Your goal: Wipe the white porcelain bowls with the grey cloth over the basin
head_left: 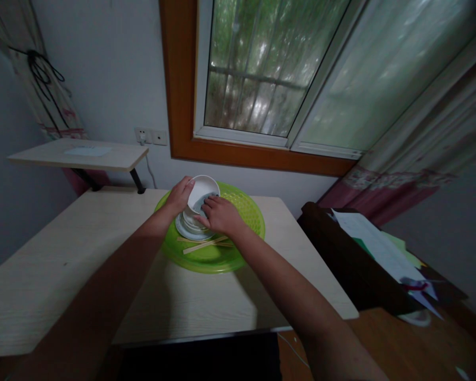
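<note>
A green plastic basin [244, 209] sits on the pale wooden table [55, 270]. Inside it stands a stack of white dishes [187, 227], with wooden chopsticks [204, 244] lying in front. My left hand [179, 196] grips the rim of a tilted white bowl [203, 189] above the stack. My right hand [219, 214] presses a bluish cloth [207, 201] into the bowl's inside, fingers closed on it.
A small shelf [79, 153] on brackets juts out at the back left under a wall socket [150, 136]. A dark cabinet [353, 259] with papers [376, 243] stands to the right. A window [269, 69] and curtains are behind.
</note>
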A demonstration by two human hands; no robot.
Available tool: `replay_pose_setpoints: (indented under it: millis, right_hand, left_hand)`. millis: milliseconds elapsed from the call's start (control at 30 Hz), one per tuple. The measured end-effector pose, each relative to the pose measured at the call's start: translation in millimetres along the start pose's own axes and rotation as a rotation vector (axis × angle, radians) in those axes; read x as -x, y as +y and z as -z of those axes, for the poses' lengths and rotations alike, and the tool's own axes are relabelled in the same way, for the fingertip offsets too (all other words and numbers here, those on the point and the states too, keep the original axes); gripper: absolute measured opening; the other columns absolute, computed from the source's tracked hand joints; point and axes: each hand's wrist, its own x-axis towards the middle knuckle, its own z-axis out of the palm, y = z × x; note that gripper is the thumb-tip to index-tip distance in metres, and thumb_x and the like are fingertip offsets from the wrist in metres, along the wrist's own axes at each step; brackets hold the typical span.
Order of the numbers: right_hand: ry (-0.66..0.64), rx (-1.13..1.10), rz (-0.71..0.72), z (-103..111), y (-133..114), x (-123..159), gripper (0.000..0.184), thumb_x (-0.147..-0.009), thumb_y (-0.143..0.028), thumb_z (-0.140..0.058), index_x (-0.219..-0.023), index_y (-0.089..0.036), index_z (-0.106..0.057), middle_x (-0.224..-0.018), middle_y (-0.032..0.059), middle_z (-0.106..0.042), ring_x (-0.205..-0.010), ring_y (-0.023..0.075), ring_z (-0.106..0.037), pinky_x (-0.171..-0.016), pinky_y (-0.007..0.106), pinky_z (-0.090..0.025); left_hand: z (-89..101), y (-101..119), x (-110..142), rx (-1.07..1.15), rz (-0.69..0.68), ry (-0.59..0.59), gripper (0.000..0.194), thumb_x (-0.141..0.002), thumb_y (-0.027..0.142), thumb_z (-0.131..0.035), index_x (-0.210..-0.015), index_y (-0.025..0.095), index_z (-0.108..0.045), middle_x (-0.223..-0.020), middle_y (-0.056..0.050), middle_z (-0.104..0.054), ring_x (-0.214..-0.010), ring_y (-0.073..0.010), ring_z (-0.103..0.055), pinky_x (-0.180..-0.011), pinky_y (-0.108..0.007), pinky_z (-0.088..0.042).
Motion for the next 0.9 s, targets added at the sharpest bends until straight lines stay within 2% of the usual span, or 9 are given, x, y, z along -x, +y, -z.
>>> replay_pose_setpoints:
  millis: [67,167,267,367,433,533,667,767,900]
  right_hand:
    - [-0.003,0.008,0.019,-1,-1,2,0.060,-0.103,-0.059,-0.049,-0.119,-0.006,-0.072,-0.124,0.0223,-0.071,-0.126,0.0325,-0.059,-0.111,0.045,-0.044]
    - [-0.052,-0.027,0.056,-2,-3,3,0.048,-0.102,-0.046,-0.055,-0.130,-0.008,-0.067,-0.129,0.0192,-0.069,-0.120,0.0299,-0.063,-0.106,0.043,-0.048]
    - [-0.062,-0.138,0.073,0,-4,4,0.054,-0.103,-0.047,-0.054,-0.144,-0.011,-0.057,-0.140,0.0175,-0.065,-0.124,0.0270,-0.063,-0.105,0.039,-0.049]
    - [-0.030,-0.298,0.087,3,-4,5,0.063,-0.105,-0.055,-0.046,-0.151,-0.011,-0.050,-0.151,0.0170,-0.058,-0.136,0.0259,-0.057,-0.113,0.038,-0.044]
    - [-0.011,-0.393,0.068,5,-3,4,0.057,-0.110,-0.049,-0.033,-0.150,-0.013,-0.052,-0.152,0.0143,-0.058,-0.139,0.0230,-0.055,-0.115,0.037,-0.042]
    - [-0.009,-0.468,-0.019,6,-2,2,0.055,-0.113,-0.039,-0.018,-0.140,-0.017,-0.062,-0.141,0.0093,-0.067,-0.129,0.0187,-0.063,-0.110,0.032,-0.046]
    - [-0.027,-0.373,-0.039,6,-2,0,0.044,-0.112,-0.039,-0.034,-0.129,-0.019,-0.069,-0.127,0.0085,-0.074,-0.113,0.0200,-0.068,-0.100,0.030,-0.048]
    - [-0.032,-0.233,-0.035,5,0,-1,0.034,-0.107,-0.036,-0.049,-0.129,-0.019,-0.069,-0.124,0.0102,-0.074,-0.111,0.0227,-0.068,-0.097,0.031,-0.049]
    - [-0.017,-0.080,-0.030,6,4,-1,0.027,-0.103,-0.029,-0.056,-0.122,-0.016,-0.070,-0.121,0.0127,-0.073,-0.111,0.0255,-0.066,-0.100,0.035,-0.048]
  left_hand:
    - [-0.2,0,0,-0.006,0.010,-0.002,0.050,-0.099,0.065,-0.031,-0.094,0.023,-0.056,-0.091,-0.007,-0.064,-0.087,-0.0228,-0.060,-0.085,-0.036,-0.050]
    - [-2.6,-4,0,-0.018,0.011,-0.014,0.048,-0.100,0.063,-0.032,-0.094,0.023,-0.057,-0.094,-0.008,-0.065,-0.090,-0.0238,-0.061,-0.089,-0.037,-0.050]
    - [-5.7,-9,-1,-0.007,0.010,-0.014,0.047,-0.099,0.063,-0.033,-0.094,0.023,-0.058,-0.098,-0.010,-0.066,-0.094,-0.0250,-0.063,-0.094,-0.038,-0.050]
    - [-6.8,-11,-2,0.031,0.015,-0.001,0.050,-0.098,0.067,-0.032,-0.093,0.023,-0.057,-0.099,-0.010,-0.066,-0.097,-0.0248,-0.063,-0.095,-0.037,-0.051]
    - [-6.5,-10,-2,0.043,0.012,0.008,0.053,-0.097,0.070,-0.031,-0.092,0.024,-0.056,-0.098,-0.009,-0.066,-0.097,-0.0244,-0.063,-0.095,-0.037,-0.052]
    - [-5.6,-6,-1,0.033,-0.006,0.005,0.052,-0.098,0.070,-0.031,-0.091,0.024,-0.056,-0.097,-0.009,-0.065,-0.095,-0.0239,-0.062,-0.095,-0.038,-0.052]
    - [-4.3,-1,0,0.015,-0.009,0.020,0.052,-0.099,0.068,-0.031,-0.090,0.024,-0.057,-0.096,-0.008,-0.065,-0.093,-0.0232,-0.062,-0.093,-0.037,-0.052]
    - [-3.0,1,0,0.006,0.014,0.043,0.053,-0.100,0.067,-0.029,-0.095,0.023,-0.058,-0.095,-0.008,-0.064,-0.092,-0.0232,-0.062,-0.092,-0.038,-0.052]
    - [-1.2,2,-1,0.001,0.035,0.079,0.052,-0.101,0.064,-0.029,-0.103,0.022,-0.059,-0.098,-0.009,-0.065,-0.095,-0.0233,-0.063,-0.093,-0.039,-0.052]
